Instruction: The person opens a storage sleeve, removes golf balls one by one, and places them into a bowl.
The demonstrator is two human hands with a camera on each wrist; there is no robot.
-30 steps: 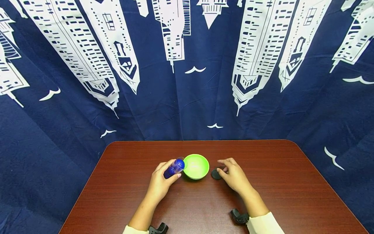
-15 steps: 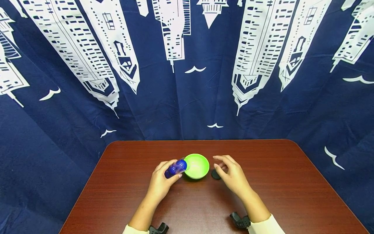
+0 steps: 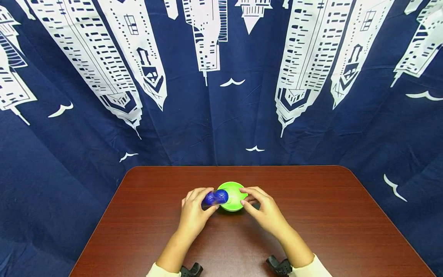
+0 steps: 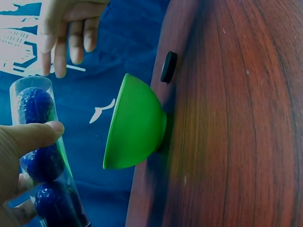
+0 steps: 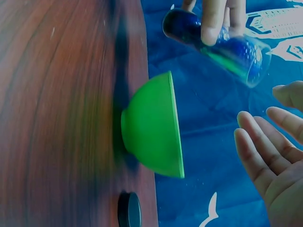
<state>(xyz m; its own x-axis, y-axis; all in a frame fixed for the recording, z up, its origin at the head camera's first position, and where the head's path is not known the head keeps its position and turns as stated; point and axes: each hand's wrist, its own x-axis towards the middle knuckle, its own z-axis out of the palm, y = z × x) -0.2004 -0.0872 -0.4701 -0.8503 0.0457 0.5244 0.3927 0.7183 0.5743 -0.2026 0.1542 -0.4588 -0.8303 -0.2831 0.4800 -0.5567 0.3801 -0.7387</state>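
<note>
1. The left hand [image 3: 194, 215] gripped a clear plastic tube [image 3: 215, 197], thumb and fingers curled round its body. The left wrist view showed the thumb pressed against the tube's side.

2. The tube was tipped over toward the right, its open mouth above the near left part of a green bowl [image 3: 238, 193]. Dark blue balls [image 4: 40, 163] sat inside it in a row, three of them visible in the left wrist view, the foremost close to the mouth.

3. The right hand [image 3: 264, 211] was spread and relaxed, fingers straight, grasping nothing. It hovered at the right side of the bowl, palm turned toward the tube's mouth, as the right wrist view showed.

4. The green bowl stood upright on the brown wooden table [image 3: 328, 215], between the two hands. Its inside looked bare from the head view; part of it was hidden by the tube and fingers.

5. A small black cap [image 4: 168, 66] lay flat on the table just beside the bowl on its right side, apart from both hands.

6. Judging from this, the tube had been uncapped and tilted, but no ball had yet left it. Emptying the balls into the bowl remained to be done.

7. Behind the table hung a navy curtain [image 3: 221, 96] printed with white skyscrapers and birds.
</note>
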